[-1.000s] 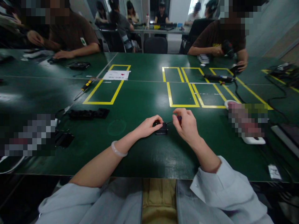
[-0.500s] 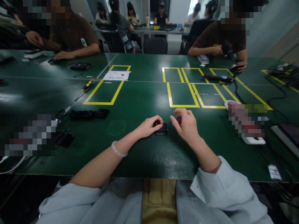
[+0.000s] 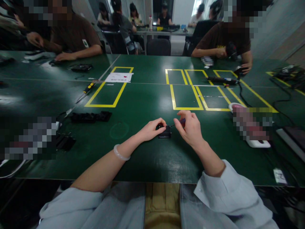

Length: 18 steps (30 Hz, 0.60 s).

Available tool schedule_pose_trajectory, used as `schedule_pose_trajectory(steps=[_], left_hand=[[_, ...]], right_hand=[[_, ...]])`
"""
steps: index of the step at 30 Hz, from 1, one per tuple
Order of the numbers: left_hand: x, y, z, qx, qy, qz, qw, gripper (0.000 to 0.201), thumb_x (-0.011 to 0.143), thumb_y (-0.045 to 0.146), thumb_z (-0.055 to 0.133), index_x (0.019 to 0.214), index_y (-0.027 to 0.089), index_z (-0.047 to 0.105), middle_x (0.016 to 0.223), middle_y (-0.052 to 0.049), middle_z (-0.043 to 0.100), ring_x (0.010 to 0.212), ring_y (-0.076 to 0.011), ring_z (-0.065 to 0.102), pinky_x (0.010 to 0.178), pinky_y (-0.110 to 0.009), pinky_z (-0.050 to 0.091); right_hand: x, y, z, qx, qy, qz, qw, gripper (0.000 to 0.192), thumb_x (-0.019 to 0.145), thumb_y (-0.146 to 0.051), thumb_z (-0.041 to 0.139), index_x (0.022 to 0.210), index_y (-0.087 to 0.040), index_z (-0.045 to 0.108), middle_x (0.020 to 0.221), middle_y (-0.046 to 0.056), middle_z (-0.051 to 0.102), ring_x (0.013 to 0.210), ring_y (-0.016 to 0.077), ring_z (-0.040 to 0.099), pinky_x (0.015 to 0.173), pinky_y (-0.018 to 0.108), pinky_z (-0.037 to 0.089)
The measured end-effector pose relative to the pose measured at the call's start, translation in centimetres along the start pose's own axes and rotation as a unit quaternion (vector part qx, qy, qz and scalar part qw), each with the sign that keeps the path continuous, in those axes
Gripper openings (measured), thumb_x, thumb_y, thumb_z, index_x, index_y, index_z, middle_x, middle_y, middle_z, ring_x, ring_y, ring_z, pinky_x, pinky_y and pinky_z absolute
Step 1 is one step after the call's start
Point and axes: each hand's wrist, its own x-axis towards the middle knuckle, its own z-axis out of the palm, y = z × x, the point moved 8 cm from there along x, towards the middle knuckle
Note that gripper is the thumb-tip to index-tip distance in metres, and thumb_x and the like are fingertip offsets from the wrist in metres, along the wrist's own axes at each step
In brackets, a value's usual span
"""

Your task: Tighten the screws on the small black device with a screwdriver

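A small black boxy part (image 3: 165, 132) lies on the green table (image 3: 147, 105) in front of me. My left hand (image 3: 150, 129) grips its left side and holds it down. My right hand (image 3: 189, 128) pinches a small screwdriver (image 3: 180, 122) with a dark red-blue handle, its thin tip pointing left onto the top of the black part. A pale bangle sits on my left wrist.
Black parts (image 3: 90, 116) lie to the left, with a yellow-handled screwdriver (image 3: 84, 91) beyond. Yellow tape rectangles (image 3: 184, 95) mark the table's middle. A white dish (image 3: 258, 143) sits right. Cables (image 3: 281, 105) run at far right. Other people work across the table.
My right hand's fingers shifted slightly on the screwdriver handle; the black part and my left hand stayed in place.
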Motion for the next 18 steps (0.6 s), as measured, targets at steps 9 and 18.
schedule_pose_trajectory(steps=[9, 18], left_hand=[[0.01, -0.01, 0.09, 0.006, -0.005, -0.004, 1.000, 0.016, 0.091, 0.031, 0.052, 0.098, 0.018, 0.059, 0.095, -0.004, 0.063, 0.087, -0.0168, 0.059, 0.082, -0.029, 0.046], [0.00, 0.04, 0.00, 0.005, -0.003, -0.004, 1.000, 0.015, 0.090, 0.030, 0.052, 0.097, 0.017, 0.058, 0.096, -0.004, 0.063, 0.087, -0.0167, 0.059, 0.082, -0.029, 0.046]], right_hand=[[-0.02, 0.02, -0.04, 0.003, -0.001, 0.006, 1.000, 0.020, 0.088, -0.022, 0.046, 0.108, -0.021, 0.050, 0.075, 0.001, 0.058, 0.067, 0.0181, 0.053, 0.073, 0.035, 0.044], [0.01, 0.07, 0.03, -0.006, 0.003, 0.001, 1.000, 0.016, 0.093, -0.031, 0.047, 0.104, -0.022, 0.051, 0.079, 0.002, 0.062, 0.069, 0.0178, 0.054, 0.073, 0.035, 0.044]])
